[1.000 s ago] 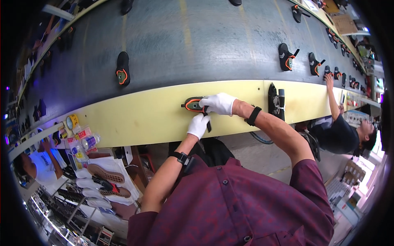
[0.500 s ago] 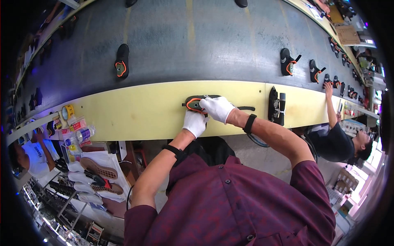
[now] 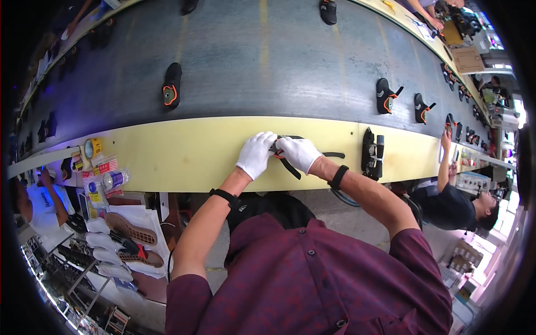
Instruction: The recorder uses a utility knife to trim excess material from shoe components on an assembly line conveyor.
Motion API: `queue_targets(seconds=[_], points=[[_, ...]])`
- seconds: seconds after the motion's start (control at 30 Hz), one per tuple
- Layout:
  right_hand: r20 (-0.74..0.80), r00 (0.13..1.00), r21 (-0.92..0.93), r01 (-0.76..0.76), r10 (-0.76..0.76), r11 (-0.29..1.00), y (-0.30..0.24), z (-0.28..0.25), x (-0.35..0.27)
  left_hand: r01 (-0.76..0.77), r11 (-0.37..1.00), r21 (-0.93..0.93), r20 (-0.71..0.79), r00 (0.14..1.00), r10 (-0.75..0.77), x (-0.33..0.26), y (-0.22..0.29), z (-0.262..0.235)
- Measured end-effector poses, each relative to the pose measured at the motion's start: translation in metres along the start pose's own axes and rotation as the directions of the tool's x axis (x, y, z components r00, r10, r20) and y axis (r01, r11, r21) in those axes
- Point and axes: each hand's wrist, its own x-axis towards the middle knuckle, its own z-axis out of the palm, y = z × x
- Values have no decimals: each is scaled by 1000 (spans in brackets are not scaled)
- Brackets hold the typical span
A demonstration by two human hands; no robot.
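Observation:
A black shoe (image 3: 292, 137) with orange trim lies on the pale yellow ledge in front of me, mostly hidden under my gloves. My left hand (image 3: 255, 155), in a white glove, closes its fingertips on the shoe's left end. My right hand (image 3: 300, 155), also gloved in white, pinches the shoe near its opening, close beside the left fingertips. One black strap (image 3: 291, 169) sticks out below the right hand, and another dark strap (image 3: 334, 154) shows to its right.
Beyond the yellow ledge (image 3: 184, 153) runs a grey conveyor belt (image 3: 223, 67) carrying several black shoes (image 3: 172, 86). A dark bundle (image 3: 368, 153) lies to my right. Yellow tape (image 3: 93, 148) and clear rolls (image 3: 114, 180) sit at left. At right, a co-worker's hand (image 3: 446, 139) reaches a shoe.
My left hand has moved up from below the shoe to its left end. The shoe looks turned, and a strap now hangs toward me. Shoes on the belt have shifted.

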Motion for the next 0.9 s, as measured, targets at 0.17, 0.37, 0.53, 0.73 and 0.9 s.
queue_targets(seconds=[0.17,0.37,0.53,0.73,0.9], points=[[-136,958,197,-222,251,955,-5,5,-16,-10,1000,-4,-83,996,9,-1,-6,13],[-340,934,116,-72,107,991,-3,29,-17,12,1000,6,-74,997,-12,7,-2,11],[-257,958,111,-98,124,989,-10,17,-11,0,1000,-3,-49,999,0,5,-9,16],[-290,938,222,-125,188,967,-1,18,-20,-57,995,-84,106,992,66,20,13,-1],[-377,905,317,-71,195,946,-1,17,-21,50,996,67,-72,996,-45,18,20,17]])
